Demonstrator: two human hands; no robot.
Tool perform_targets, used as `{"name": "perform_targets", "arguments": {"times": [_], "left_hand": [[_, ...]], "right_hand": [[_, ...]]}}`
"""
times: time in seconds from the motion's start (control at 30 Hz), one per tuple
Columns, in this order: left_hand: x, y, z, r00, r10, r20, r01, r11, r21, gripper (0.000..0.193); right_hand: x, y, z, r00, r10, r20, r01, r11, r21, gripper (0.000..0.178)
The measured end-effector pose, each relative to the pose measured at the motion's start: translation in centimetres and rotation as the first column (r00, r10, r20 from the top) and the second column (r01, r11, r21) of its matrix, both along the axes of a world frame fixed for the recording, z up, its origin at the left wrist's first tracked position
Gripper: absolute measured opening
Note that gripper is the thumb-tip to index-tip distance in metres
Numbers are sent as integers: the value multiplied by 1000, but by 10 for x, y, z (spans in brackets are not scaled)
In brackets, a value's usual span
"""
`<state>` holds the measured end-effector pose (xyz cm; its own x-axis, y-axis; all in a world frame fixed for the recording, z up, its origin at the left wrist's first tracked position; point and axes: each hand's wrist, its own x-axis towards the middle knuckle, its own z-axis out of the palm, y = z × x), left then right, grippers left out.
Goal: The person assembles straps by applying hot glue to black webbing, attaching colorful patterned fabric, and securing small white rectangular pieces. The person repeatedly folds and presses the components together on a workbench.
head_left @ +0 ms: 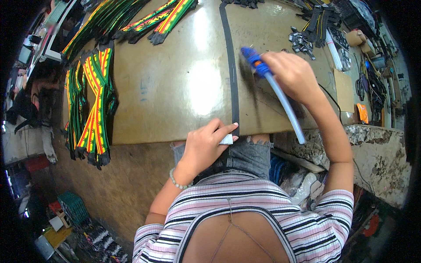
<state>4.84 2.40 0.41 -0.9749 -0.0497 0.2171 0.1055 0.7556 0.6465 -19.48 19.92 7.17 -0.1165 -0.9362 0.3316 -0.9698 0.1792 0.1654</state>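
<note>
1. Nearest, at the table (162,96) edge, the left hand (205,142) has its fingers drawn together over a small white label (226,140) and the near end of a black strap (235,118). Whether it pinches both or only presses them down, I cannot tell.
2. The strap runs from those fingers straight away across the tabletop toward the far side.
3. The right hand (293,72), raised to the right of the strap, is curled round a blue tool (258,63) with a long pale-blue tube (285,109) slanting back toward the person. Its kind is unclear at this angle.
4. What could go wrong: the label could slide or twist, being held by fingertips alone right at the edge; the strap could skew if its far stretch is loose; the trailing tube could brush the strap if the right hand swung left.
5. Farther off, small dark-and-white pieces (301,43) lie loose near black straps (318,22); a careless sweep might scatter them. Patterned straps (96,94) hang over the left edge.
6. Containers: a green crate (72,206) sits on the floor at lower left, and a brown box (356,38) stands at far right. Neither shows its contents clearly.
</note>
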Motion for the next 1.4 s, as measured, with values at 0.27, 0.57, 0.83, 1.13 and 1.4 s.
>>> {"name": "perform_targets", "arguments": {"times": [0.27, 0.57, 0.83, 1.13, 1.4], "left_hand": [[-3, -12, 20, 984, -47, 172, 19, 986, 163, 49], [-129, -110, 40, 874, 415, -253, -386, 909, 159, 29], [-223, -178, -3, 829, 512, -225, -558, 734, -388, 45], [-215, -189, 14, 822, 477, -313, -540, 827, -158, 31], [-207, -187, -7, 831, 495, -255, -551, 796, -250, 34]], "right_hand": [[-75, 233, -71, 209, -804, 556, 898, -67, -434, 61], [30, 122, -20, 173, -699, 694, 963, 267, 29, 51], [34, 64, -77, 590, -721, 363, 771, 637, 12, 56], [1, 2, -48, 614, -69, 786, 662, 588, -465, 26], [7, -85, -33, 69, 419, 905, 494, 774, -396, 29]]}}
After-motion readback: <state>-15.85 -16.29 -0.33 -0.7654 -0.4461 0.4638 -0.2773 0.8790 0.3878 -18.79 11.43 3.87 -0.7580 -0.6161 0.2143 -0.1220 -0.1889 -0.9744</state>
